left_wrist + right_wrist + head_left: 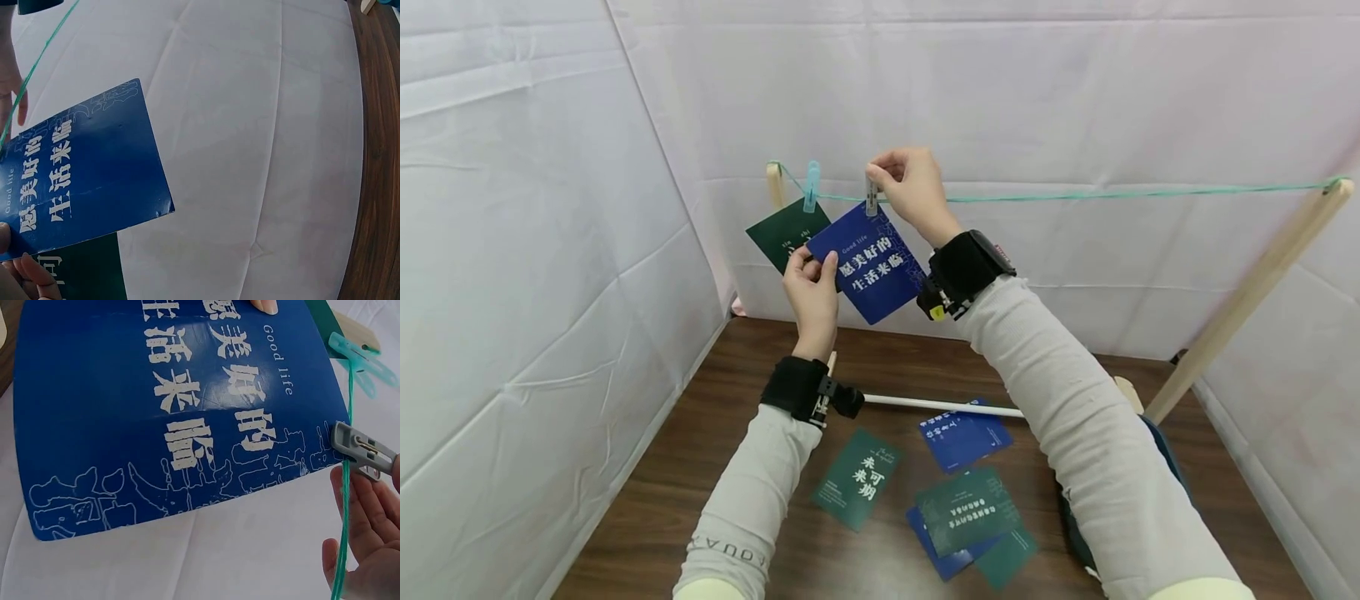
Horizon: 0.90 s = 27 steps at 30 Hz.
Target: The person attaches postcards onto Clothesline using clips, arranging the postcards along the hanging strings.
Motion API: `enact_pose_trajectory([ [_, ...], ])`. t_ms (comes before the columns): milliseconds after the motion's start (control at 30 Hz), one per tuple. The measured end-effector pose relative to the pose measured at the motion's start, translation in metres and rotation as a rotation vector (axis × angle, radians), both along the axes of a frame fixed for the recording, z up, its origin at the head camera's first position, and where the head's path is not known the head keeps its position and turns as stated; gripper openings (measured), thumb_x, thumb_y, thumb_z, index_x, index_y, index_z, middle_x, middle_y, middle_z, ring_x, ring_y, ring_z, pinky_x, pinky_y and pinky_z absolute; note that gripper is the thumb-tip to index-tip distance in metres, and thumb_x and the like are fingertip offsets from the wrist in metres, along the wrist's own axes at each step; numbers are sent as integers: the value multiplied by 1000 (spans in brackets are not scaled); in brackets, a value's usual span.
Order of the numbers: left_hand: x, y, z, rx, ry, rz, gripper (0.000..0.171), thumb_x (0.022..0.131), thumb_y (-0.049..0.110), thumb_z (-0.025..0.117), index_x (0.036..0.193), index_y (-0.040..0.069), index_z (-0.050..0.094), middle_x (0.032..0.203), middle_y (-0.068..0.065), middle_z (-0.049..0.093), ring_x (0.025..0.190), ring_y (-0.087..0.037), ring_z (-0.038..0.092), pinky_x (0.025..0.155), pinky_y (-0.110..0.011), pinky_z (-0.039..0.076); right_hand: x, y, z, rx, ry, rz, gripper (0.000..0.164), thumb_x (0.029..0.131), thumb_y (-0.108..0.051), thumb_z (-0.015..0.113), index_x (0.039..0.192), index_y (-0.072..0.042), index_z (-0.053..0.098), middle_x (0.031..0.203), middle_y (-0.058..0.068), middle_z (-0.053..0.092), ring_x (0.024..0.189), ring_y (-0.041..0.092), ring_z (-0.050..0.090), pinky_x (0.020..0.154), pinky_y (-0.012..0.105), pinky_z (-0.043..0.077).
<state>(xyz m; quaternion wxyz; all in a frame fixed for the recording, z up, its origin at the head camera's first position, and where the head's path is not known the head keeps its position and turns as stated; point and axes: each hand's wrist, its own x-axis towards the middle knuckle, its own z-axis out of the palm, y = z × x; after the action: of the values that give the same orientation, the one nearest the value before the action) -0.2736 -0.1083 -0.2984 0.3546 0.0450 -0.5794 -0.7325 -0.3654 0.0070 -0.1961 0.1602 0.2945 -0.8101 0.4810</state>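
Observation:
A blue card [887, 283] with white lettering hangs tilted at the green cord [1112, 196]. My left hand [812, 300] pinches its left corner, thumb in front and fingers behind, as the left wrist view also shows. With my right hand [919, 190] I hold the handle end of a grey clothespin [362, 447]. Its jaws sit over the card's top corner and the cord in the right wrist view. Just to the left, a light-blue clothespin [812, 187] holds a dark green card [775, 235] on the cord; the blue card partly covers it.
Wooden posts carry the cord, the right post [1255, 292] slanting up from the brown table [700, 467]. On the table lie a green card [857, 479], a blue card [962, 437], an overlapping stack of cards [966, 512] and a white rod [925, 403]. White cloth [1075, 83] surrounds it.

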Motion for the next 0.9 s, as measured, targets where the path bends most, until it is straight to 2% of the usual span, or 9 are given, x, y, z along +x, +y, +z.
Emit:
enact_pose_trajectory([
  [100,-2,1,-1,-3,-29,3,22,94,8,56,113,-3,55,101,-26,67,75,-9,55,65,-19,46,5,3,1,36,-41,17,29,95,-25,55,114,-6,66,103,13,68,92,19,62,86,26,46],
  [133,-4,1,-1,1,-41,6,23,94,8,56,113,-3,55,99,-25,67,75,-8,54,65,-19,45,27,4,11,69,-45,-5,28,96,-21,55,116,-2,64,107,17,67,95,24,61,87,28,46],
  [267,-9,3,-3,28,-62,14,25,92,8,60,114,-2,53,85,-12,65,72,-7,51,62,-18,43,35,7,15,96,-79,-1,30,98,-14,51,121,2,60,112,20,64,100,27,59,89,29,45],
  [433,-9,6,-12,69,-18,23,25,89,9,65,109,2,52,78,4,57,66,-8,51,57,-17,44,38,12,16,103,-93,-5,31,99,-13,48,124,3,57,115,22,62,102,29,58,90,30,44],
  [567,-6,7,-27,85,0,45,24,87,9,67,106,4,52,80,6,56,64,-7,51,57,-18,42,36,14,14,111,-103,-24,32,99,-13,48,126,3,56,120,20,61,105,28,58,93,31,44],
  [700,0,13,-41,78,5,69,24,87,8,67,104,4,53,79,6,55,67,-5,50,63,-17,41,36,16,12,106,-113,-48,33,99,-13,48,128,1,55,122,20,61,107,29,59,95,33,44],
  [833,12,24,-53,19,-42,13,29,88,15,67,110,3,51,85,3,56,75,-6,52,71,-20,42,39,19,11,113,-120,-61,35,99,-14,48,131,0,53,125,19,60,113,28,57,98,34,43],
  [900,17,32,-59,1,-41,-20,32,89,15,66,113,1,50,87,1,56,77,-7,52,73,-22,42,40,20,10,119,-119,-61,36,99,-15,47,133,-1,52,128,18,58,116,27,56,99,34,43],
])
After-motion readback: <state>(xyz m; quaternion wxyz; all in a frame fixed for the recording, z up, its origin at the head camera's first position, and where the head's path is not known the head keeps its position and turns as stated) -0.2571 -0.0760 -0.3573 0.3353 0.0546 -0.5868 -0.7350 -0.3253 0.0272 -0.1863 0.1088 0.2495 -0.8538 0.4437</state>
